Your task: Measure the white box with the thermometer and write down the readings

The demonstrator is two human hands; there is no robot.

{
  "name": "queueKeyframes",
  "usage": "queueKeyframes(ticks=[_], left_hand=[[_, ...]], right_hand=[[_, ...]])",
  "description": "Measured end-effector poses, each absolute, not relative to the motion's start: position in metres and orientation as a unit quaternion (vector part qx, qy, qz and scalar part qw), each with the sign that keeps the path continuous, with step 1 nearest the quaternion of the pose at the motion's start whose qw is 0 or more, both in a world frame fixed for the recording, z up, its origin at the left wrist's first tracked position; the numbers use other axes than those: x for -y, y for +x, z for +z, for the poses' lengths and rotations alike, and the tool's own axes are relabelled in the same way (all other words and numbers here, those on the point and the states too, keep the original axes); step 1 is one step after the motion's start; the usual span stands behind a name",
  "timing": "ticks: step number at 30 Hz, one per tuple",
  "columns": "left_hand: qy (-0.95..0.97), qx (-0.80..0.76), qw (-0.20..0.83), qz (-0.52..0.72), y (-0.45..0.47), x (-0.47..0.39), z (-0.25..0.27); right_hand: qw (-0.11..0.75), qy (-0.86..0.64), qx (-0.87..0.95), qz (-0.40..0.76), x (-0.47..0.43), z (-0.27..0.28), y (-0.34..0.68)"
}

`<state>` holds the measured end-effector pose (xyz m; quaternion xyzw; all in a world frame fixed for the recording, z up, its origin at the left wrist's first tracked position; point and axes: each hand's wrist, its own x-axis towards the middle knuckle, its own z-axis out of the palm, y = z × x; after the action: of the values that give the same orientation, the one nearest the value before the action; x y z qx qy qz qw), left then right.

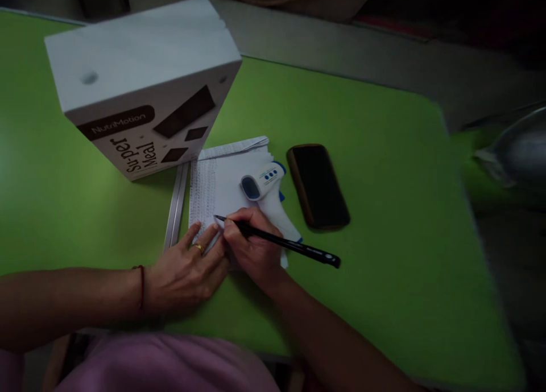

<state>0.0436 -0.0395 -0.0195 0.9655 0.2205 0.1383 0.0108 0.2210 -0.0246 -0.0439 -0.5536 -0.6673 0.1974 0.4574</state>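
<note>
My right hand [256, 247] is closed around a black pen [294, 245], its tip at the paper just past columns of small handwriting. Under both hands lies a stack of white paper sheets [226, 178], the left part filled with writing. My left hand [191, 269], with a gold ring and a dark red wrist cord, rests flat on the lower edge of the sheets, fingers stretched out. On the right part of the paper sits a white and blue infrared thermometer [273, 196], its handle partly behind my right hand.
A tall white box [145, 56] marked NutriMotion stands behind the paper on the left. Right of the thermometer lies a dark phone [318, 187] in a brown case. The green table [396, 227] has a metal seam [176, 207] left of the paper and a rounded far right corner.
</note>
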Motion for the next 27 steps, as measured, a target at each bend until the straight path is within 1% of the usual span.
queueKeyframes(ticks=[7, 9, 12, 14, 18, 20, 22, 25, 27], left_hand=[[0.968, -0.217, 0.011, 0.122, 0.043, 0.039, -0.02], [0.969, -0.216, 0.01, 0.115, 0.043, 0.039, -0.019], [0.967, -0.221, 0.009, 0.125, 0.043, 0.04, -0.017], [0.965, -0.227, 0.008, 0.128, 0.044, 0.041, -0.016], [0.965, -0.235, -0.002, 0.115, 0.045, 0.046, -0.016], [0.967, -0.237, 0.002, 0.097, 0.046, 0.048, -0.012], [0.969, -0.237, 0.027, 0.063, 0.046, 0.047, -0.001], [0.965, -0.241, 0.104, 0.011, 0.032, 0.04, 0.028], [0.945, -0.293, 0.143, -0.005, 0.01, 0.029, 0.05]], right_hand=[[0.452, -0.539, 0.688, 0.178, 0.026, -0.044, 0.223], [0.448, -0.53, 0.702, 0.158, 0.026, -0.043, 0.225], [0.436, -0.469, 0.761, 0.106, 0.026, -0.04, 0.231], [0.4, -0.431, 0.807, 0.059, 0.026, -0.035, 0.237], [0.24, -0.461, 0.853, -0.046, 0.029, -0.024, 0.248], [0.181, -0.476, 0.857, -0.08, 0.031, -0.019, 0.249], [0.168, -0.468, 0.862, -0.095, 0.034, -0.013, 0.25], [0.168, -0.457, 0.87, -0.079, 0.039, -0.006, 0.25], [0.156, -0.463, 0.87, -0.058, 0.042, -0.003, 0.252]])
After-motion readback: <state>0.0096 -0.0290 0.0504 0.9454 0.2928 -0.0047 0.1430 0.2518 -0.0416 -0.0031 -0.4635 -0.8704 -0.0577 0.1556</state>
